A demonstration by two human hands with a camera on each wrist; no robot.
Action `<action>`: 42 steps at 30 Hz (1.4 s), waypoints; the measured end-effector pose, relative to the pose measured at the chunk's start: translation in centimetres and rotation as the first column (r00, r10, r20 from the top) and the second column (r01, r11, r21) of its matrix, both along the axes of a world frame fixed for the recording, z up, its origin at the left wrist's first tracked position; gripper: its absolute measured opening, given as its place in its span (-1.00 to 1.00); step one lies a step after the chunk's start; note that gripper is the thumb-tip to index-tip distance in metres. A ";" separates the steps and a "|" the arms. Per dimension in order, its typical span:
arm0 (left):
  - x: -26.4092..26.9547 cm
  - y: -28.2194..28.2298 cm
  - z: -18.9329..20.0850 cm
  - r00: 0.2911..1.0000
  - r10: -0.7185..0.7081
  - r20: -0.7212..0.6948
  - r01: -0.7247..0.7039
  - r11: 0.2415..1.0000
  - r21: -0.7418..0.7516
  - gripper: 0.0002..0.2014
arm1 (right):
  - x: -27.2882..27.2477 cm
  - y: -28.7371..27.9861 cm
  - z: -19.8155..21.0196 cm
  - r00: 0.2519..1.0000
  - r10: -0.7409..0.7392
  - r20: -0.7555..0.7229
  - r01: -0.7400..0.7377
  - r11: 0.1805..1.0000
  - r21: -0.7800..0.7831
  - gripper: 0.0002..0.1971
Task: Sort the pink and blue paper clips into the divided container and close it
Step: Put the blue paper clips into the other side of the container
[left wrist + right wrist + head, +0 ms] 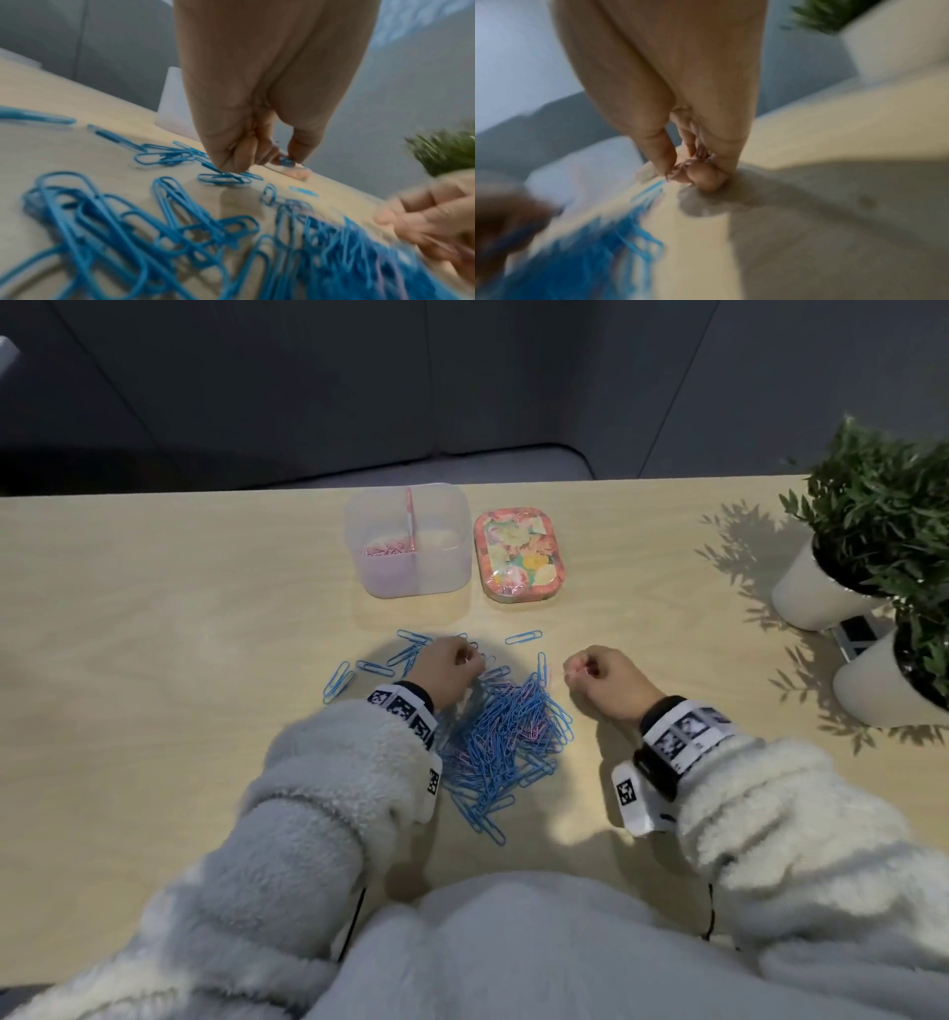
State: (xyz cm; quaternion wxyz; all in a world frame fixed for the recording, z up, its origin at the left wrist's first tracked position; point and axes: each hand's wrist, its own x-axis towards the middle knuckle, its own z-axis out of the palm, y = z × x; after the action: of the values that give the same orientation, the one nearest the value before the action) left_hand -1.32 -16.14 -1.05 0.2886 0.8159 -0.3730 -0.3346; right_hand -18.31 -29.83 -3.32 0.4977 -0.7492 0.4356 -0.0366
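A heap of blue paper clips (506, 737) with a few pink ones mixed in lies on the table in front of me. My left hand (470, 654) is curled at the heap's far left edge and pinches a blue clip (285, 161) between thumb and finger. To the right of the heap, my right hand (577, 667) is curled around a few pink clips (687, 166). The translucent divided container (452, 526) stands open further back, with pink clips (382, 551) in its left compartment. Its floral lid (518, 557) lies flat to its right.
Loose blue clips (369, 667) are scattered left of the heap and toward the container. Two potted plants in white pots (821, 593) (883, 685) stand at the table's right edge. The table's far edge runs just behind the container.
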 end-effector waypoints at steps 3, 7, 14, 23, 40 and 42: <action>0.5 0.3 0.5 0.945 0.119 -0.305 -0.127 0.992 -0.007 -0.69 | 0.3 -1.0 1.4 0.892 -0.438 0.116 0.326 0.798 0.506 -0.75; 0.2 0.6 0.7 0.697 0.181 -0.694 -0.255 0.967 -0.004 -0.81 | 1.3 -1.6 2.1 0.852 -0.514 0.097 0.353 0.702 0.618 -0.76; -0.7 -0.5 1.3 0.609 0.296 -0.736 -0.256 0.952 0.171 -0.80 | 3.6 -0.3 0.9 0.971 0.013 -0.239 -0.053 0.985 -0.164 -0.69; -1.5 -2.0 0.4 0.985 -0.159 0.066 0.152 0.983 0.099 -0.82 | 4.2 -1.7 1.2 0.992 -0.044 -0.117 0.059 0.990 0.130 -0.63; 0.2 -1.5 0.8 0.994 -0.114 0.000 0.113 0.992 0.057 -0.82 | -0.8 -1.2 2.4 0.858 0.275 -0.433 -0.455 0.798 -0.395 -0.89; 0.3 -1.4 1.3 0.966 -0.010 -0.257 0.029 0.997 0.070 -0.76 | -1.1 -1.5 1.8 0.853 0.301 -0.427 -0.461 0.818 -0.345 -0.87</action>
State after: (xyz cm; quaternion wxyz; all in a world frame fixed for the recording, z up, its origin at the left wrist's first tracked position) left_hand -1.01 -17.50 0.20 0.3008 0.7721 -0.3280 -0.4536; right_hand -19.38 -31.37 -1.48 0.2280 -0.9077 0.3365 0.1041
